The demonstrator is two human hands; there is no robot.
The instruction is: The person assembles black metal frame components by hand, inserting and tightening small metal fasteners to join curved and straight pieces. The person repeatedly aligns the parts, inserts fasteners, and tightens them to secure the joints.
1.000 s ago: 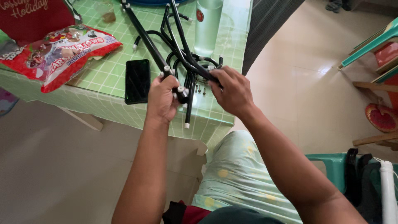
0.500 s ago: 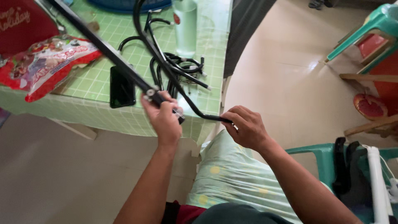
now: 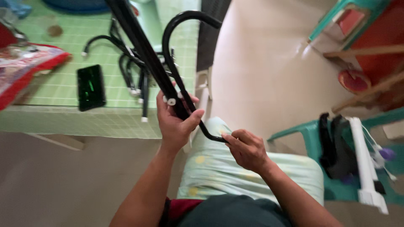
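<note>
- A curved black metal tube is being held up in front of the person, above the lap and just off the near edge of the table; its upper end is arching over in a hook, and its lower end is bending toward the right hand.
- A straight black bar with small white caps is lying alongside it, slanting up past the top of the view.
- The left hand is wrapping around both pieces where they meet, fingers closed and thumb pressing across the tube.
- The right hand is pinching the tube's lower bent end between thumb and curled fingers, over the pale green patterned shorts.
- More black tubes are lying tangled on the green checked table, with a dark phone to their left.
- A red snack bag is sitting at the table's left edge.
- A green plastic chair is standing to the right, near a white pole.
</note>
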